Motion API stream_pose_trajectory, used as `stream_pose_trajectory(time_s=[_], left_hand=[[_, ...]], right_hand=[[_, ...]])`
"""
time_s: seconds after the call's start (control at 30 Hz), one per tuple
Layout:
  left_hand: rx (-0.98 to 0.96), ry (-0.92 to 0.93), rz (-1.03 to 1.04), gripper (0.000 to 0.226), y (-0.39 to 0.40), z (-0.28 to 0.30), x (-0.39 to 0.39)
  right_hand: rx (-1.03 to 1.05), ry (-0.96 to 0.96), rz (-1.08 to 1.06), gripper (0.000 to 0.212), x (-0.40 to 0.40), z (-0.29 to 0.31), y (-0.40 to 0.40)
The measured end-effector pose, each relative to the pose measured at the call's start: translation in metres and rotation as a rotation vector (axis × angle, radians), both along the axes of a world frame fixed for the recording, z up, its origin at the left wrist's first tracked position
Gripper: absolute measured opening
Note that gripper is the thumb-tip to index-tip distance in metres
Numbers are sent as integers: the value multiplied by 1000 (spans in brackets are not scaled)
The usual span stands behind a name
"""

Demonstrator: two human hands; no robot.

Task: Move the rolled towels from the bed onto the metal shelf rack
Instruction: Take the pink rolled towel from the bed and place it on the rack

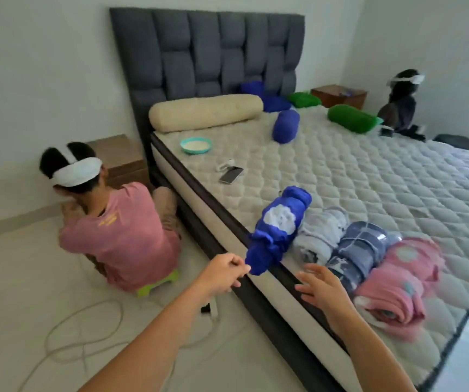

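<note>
Several rolled towels lie side by side near the bed's [341,176] front corner: a blue one with a white patch [277,227], a pale grey one [322,236], a dark blue patterned one [359,250] and a pink one [403,281]. My left hand [225,271] pinches the near end of the blue towel, which hangs over the mattress edge. My right hand [322,290] hovers with fingers spread just in front of the grey and dark blue towels, touching nothing. No metal shelf rack is in view.
A person in a pink shirt [120,230] sits on a green stool [158,284] left of the bed. A cable [86,329] loops on the floor. On the mattress lie a phone [231,174], a teal bowl [195,144], a cream bolster [205,112] and blue and green cushions. Another person [401,106] sits at the far side.
</note>
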State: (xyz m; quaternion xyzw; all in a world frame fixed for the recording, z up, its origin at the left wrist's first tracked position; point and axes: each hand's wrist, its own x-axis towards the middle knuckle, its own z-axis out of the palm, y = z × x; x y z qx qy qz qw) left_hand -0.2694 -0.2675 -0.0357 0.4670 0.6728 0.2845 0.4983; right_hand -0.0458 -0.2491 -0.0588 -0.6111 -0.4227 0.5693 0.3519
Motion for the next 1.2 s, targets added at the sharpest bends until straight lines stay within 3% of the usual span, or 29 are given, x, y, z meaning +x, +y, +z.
stream_pose_trajectory(time_s=[0.13, 0.37, 0.53, 0.67, 0.8, 0.87, 1.0, 1.13, 1.2], left_hand=[[-67, -18, -121, 10, 61, -19, 64], [-239, -90, -387, 9, 168, -62, 172], [-346, -66, -520, 6, 223, -96, 243], [-526, 6, -606, 15, 234, -119, 279], [-556, 84, -711, 15, 235, -138, 302], [-575, 77, -695, 22, 237, -144, 310], [-630, 45, -582, 16, 247, -150, 327], [-684, 41, -575, 50, 251, -157, 348], [-676, 85, -613, 56, 253, -156, 355]], right_hand=[[-30, 31, -192, 22, 65, -19, 23], [-106, -40, -485, 22, 145, -57, 79], [-177, -126, -670, 29, 206, -64, 96], [-276, -154, -817, 42, 246, -74, 96], [-357, -123, -813, 51, 258, -91, 115], [-398, -113, -785, 56, 263, -99, 131], [-426, -131, -715, 64, 282, -114, 162], [-458, -105, -643, 76, 301, -133, 187], [-464, -73, -607, 70, 306, -140, 201]])
